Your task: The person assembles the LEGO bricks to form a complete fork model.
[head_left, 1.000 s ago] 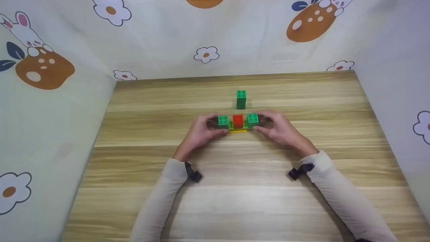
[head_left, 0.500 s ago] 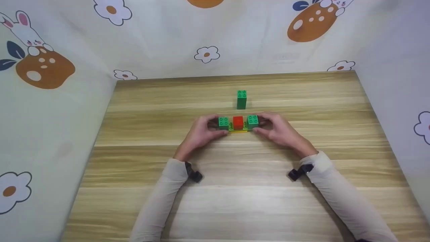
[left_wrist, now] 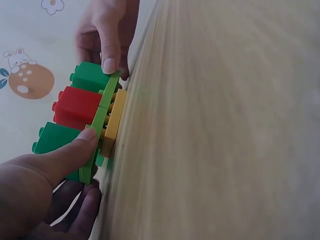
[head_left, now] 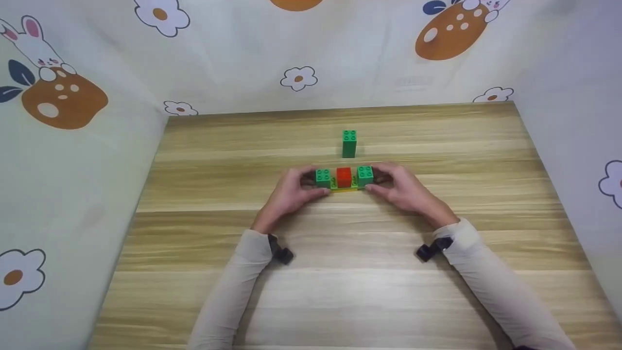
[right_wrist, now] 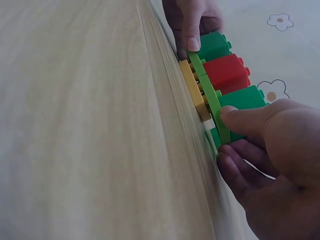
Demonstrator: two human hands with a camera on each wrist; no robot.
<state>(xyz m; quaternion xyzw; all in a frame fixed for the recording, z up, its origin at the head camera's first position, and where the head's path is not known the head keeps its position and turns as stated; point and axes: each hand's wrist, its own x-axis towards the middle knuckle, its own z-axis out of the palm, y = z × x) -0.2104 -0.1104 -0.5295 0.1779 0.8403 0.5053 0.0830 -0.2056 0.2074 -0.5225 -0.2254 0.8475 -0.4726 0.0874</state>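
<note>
Between the hands is a row of toy building bricks: a left green brick point(head_left: 323, 178), a red brick point(head_left: 344, 177) and a right green brick point(head_left: 365, 175) stand on light green plates point(left_wrist: 102, 112). Below them lies a yellow brick point(left_wrist: 114, 125); in the left wrist view its studs show in a narrow gap under the plates. My left hand point(head_left: 294, 190) pinches the row's left end, thumb in front and fingers behind. At the other end my right hand point(head_left: 403, 187) pinches likewise, its thumb point(right_wrist: 235, 116) on the plate's edge. Another green piece shows low behind the yellow brick.
A tall green brick stack point(head_left: 349, 144) stands upright on the wooden table point(head_left: 330, 272), behind the row. Patterned pale cloth walls point(head_left: 233, 63) enclose the table at the back and both sides.
Both hands have lowered the brick row slightly toward the yellow brick, mostly in the first half second. Their grip stays the same, and the tall green stack has not moved.
</note>
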